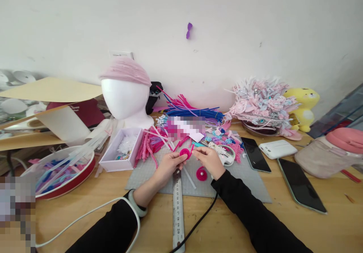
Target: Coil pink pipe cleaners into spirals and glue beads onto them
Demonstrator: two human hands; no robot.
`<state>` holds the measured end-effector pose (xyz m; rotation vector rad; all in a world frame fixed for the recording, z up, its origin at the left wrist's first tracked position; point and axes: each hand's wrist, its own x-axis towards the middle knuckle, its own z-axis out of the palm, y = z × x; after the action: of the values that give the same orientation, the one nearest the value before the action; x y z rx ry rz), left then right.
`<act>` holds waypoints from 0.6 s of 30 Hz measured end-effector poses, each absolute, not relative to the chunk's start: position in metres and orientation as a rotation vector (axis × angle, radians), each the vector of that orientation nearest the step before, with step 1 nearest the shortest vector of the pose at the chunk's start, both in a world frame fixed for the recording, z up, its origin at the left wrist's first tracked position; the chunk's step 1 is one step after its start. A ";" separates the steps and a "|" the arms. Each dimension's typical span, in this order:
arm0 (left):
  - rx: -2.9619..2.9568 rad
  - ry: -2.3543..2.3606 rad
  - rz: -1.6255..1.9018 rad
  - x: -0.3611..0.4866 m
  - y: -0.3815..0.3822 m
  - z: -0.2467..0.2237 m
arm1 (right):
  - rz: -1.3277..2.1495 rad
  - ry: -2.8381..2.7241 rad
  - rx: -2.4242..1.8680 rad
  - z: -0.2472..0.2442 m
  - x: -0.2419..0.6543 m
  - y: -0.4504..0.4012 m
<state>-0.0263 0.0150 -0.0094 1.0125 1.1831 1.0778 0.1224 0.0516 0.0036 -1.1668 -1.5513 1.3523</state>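
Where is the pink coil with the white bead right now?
In the head view, the beaded coil lies on the grey mat, right of the metal ruler and just below the right hand in the picture.

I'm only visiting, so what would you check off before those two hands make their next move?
1. Magenta coil gripped: ok, pinched in the left hand.
2. Loose end under control: ok, at the right hand's fingertips.
3. Bead at that coil's centre: cannot tell, fingers cover part of it.
4. Second coil clear of the hands: ok, lying on the cutting mat with a white bead in its middle.
5. Steel ruler clear of cables: not ok, the black cable crosses its near end.
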 end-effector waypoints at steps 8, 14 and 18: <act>1.146 1.237 0.948 -0.026 0.015 -0.007 | 1.329 -1.599 -1.139 0.009 0.123 0.048; 1.215 1.248 1.036 -0.032 0.017 -0.001 | 1.295 -1.657 -1.142 0.010 0.124 0.049; 1.261 1.225 0.974 -0.034 0.017 0.002 | 1.276 -1.686 -1.161 0.009 0.123 0.049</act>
<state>-0.0342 0.0170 0.0017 1.2607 1.2253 0.9741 0.1235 0.0489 0.0087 -1.1610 -1.6861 1.2756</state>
